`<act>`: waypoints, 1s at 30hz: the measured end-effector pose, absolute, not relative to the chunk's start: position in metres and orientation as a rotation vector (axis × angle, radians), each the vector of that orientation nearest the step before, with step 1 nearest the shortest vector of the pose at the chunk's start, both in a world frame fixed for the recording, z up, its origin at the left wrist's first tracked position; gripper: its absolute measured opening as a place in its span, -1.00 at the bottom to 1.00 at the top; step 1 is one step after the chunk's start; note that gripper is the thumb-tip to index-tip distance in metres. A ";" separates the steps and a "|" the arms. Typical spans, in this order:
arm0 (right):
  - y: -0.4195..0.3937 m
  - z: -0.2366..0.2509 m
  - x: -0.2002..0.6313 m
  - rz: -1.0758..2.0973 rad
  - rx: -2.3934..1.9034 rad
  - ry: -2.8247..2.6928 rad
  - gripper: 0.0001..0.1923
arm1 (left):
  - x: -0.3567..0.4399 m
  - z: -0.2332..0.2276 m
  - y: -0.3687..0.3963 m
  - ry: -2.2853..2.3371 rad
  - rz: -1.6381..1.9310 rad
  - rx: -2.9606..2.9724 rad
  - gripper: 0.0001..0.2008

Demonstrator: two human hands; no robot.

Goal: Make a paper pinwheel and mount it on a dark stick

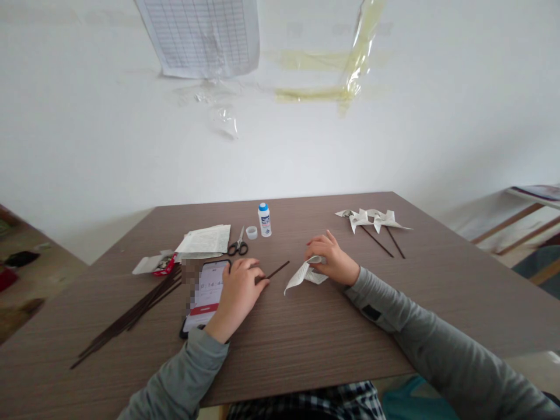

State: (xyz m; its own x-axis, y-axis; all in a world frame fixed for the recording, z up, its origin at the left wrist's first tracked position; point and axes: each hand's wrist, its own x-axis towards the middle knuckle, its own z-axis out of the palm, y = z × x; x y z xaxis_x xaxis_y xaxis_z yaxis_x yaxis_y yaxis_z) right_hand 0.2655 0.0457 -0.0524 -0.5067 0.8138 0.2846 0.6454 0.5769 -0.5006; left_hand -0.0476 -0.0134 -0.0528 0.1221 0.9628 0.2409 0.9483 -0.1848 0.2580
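A thin dark stick (275, 272) is pinched under the fingers of the left hand (238, 294), which lies over one phone (205, 296). A folded paper piece (304, 274) is clasped by the right hand (333, 258). Left of the grip, a bundle of sticks (131, 315) lies by one small red box (163, 265); its contents cannot be told. Beyond are seen one pair of scissors (238, 245), one glue bottle (264, 220) with its cap (251, 232) off, and two paper pinwheels (371, 220).

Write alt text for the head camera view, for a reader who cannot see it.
A person in grey sleeves sits at a brown table, left hand over a phone and pinching a thin dark stick, right hand holding a folded paper piece. Behind lie scissors, a glue bottle, more sticks and two finished paper pinwheels.
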 end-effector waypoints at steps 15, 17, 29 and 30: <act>0.044 -0.060 0.269 0.327 -0.979 -2.337 -0.82 | -0.043 -0.055 -0.010 1.929 0.634 2.344 -0.75; 0.045 -0.062 0.269 0.326 -0.984 -2.314 -0.84 | -0.041 -0.050 -0.012 1.895 0.663 2.361 -0.76; 0.044 -0.072 0.270 0.187 -0.972 -2.238 -0.71 | -0.039 -0.048 -0.021 1.753 0.790 2.369 -0.74; 0.044 -0.072 0.270 0.182 -0.969 -2.228 -0.73 | -0.039 -0.049 -0.021 1.751 0.805 2.366 -0.74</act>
